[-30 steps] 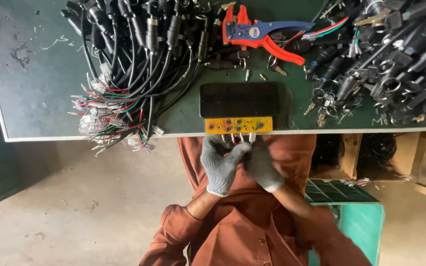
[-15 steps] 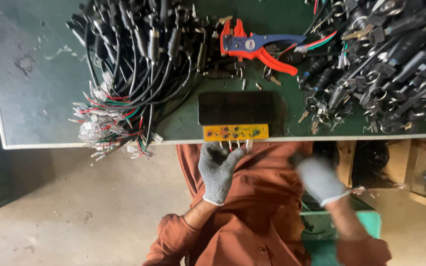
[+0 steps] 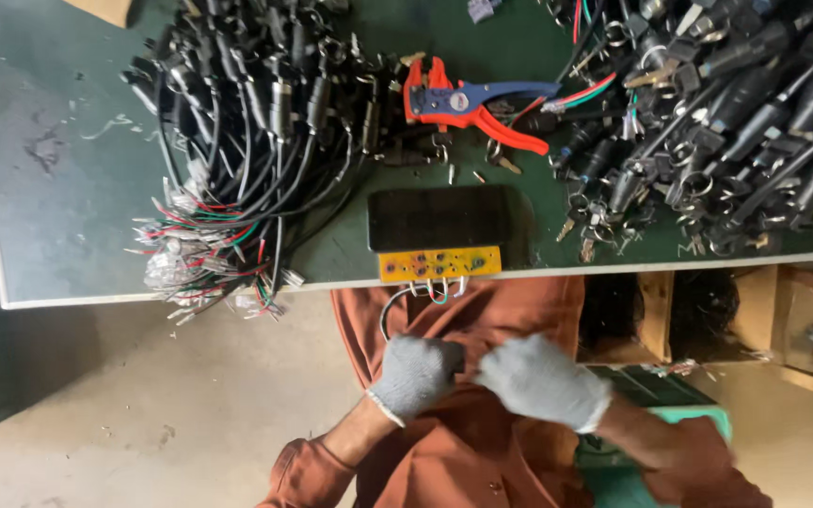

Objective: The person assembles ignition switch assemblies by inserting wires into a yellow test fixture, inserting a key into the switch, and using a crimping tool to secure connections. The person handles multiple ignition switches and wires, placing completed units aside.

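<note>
- Since the frame half a second back, the right hand (image 3: 543, 381) has swung in from the side and now sits knuckle to knuckle with the left hand (image 3: 416, 374), both low over the lap and further from the counter (image 3: 68, 188) edge than before.
- Both hands wear grey knit gloves and are curled into fists; a thin wire (image 3: 390, 310) loops from the left fist up to the yellow board (image 3: 439, 264). The left hand looks closed on that wire; whether the right grips anything I cannot tell.
- That wire is probably light, limp and springy, easy to kink; hold it close to the end being worked, not mid-loop, and the gloves will dull the feel of it.
- Its far end joins small terminals on the yellow board, which likely bend or pull loose under a hard tug, so slack matters.
- Just behind the board lies a flat black slab (image 3: 439, 217), touching it.
- Further back rests a red-and-blue stripper (image 3: 468, 103), handles pointing right.
- Left of these, a thick bundle of black cables (image 3: 247, 141) trails coloured, stripped ends (image 3: 204, 259) over the counter edge.
- On the right, a heap of black connectors (image 3: 726, 113) crowds the counter, with loose metal bits scattered near the slab.
- Below, a green stool (image 3: 670, 414) shows by the right arm.
</note>
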